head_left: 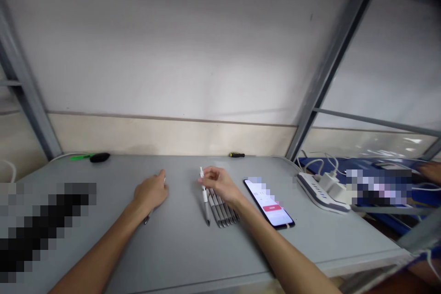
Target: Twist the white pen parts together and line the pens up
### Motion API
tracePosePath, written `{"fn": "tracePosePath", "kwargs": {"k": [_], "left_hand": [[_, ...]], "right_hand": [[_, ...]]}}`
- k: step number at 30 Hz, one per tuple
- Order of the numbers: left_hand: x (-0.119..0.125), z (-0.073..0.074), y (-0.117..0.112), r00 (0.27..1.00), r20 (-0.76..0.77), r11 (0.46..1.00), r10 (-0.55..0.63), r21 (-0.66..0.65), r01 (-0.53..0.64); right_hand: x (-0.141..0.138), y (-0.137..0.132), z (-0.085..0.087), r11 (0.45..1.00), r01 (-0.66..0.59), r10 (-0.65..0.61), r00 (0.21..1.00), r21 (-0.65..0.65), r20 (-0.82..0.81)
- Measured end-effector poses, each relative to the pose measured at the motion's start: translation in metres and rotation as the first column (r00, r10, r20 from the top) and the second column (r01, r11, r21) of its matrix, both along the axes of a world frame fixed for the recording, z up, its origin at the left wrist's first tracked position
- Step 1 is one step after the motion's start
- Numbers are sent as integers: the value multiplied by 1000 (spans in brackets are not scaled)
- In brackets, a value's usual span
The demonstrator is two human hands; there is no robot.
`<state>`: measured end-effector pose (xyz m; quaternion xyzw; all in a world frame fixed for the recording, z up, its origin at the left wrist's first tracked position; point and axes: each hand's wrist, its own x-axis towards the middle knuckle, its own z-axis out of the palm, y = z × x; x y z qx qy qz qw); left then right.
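My right hand (220, 184) pinches the upper, white part of a white-and-grey pen (206, 209) between thumb and fingers. The pen's dark tip points down toward me. Just right of it, several grey pens (218, 209) lie side by side in a row on the grey table (179, 248), their upper ends partly hidden under my right hand. Farther left, my left hand (151, 191) is closed around another pen (147, 218). Only the two ends of that pen show, one past the fingertips and one below the palm.
A lit phone (272, 206) lies right of the pens, with a white power strip (322, 193) and plugs beyond it. At the table's back are a yellow-and-black screwdriver (237, 155) and a black object (99, 158). Another person's hand (432, 171) shows at far right.
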<state>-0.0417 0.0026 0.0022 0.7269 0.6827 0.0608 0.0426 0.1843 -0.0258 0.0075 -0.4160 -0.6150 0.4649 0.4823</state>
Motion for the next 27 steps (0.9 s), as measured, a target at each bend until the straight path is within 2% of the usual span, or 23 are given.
{"fn": "tracePosePath", "kwargs": {"k": [2,5,8,10,12,27], "left_hand": [[0,-1,0,1000,3,1000,1,6,-1],[-1,-2,1,1000,8,1000,-7,10,7],[-1,-3,1,1000,10,1000,-11,7,11],[-2,-4,2,1000,7,1000,-17,17,17],[-2,-5,2,1000,4,1000,-18,21,18],[-1,-1,-1,1000,25,1000,-12,9,11]], "right_hand": [[2,2,-3,982,102,-137,965,160,223],[2,2,-9,923,138,-313,811,359,495],[2,-1,-15,916,88,-353,641,391,682],[2,-2,-18,925,63,-342,569,376,747],[3,-2,-19,933,46,-323,549,358,771],[12,-3,-7,975,10,-186,584,222,790]]}}
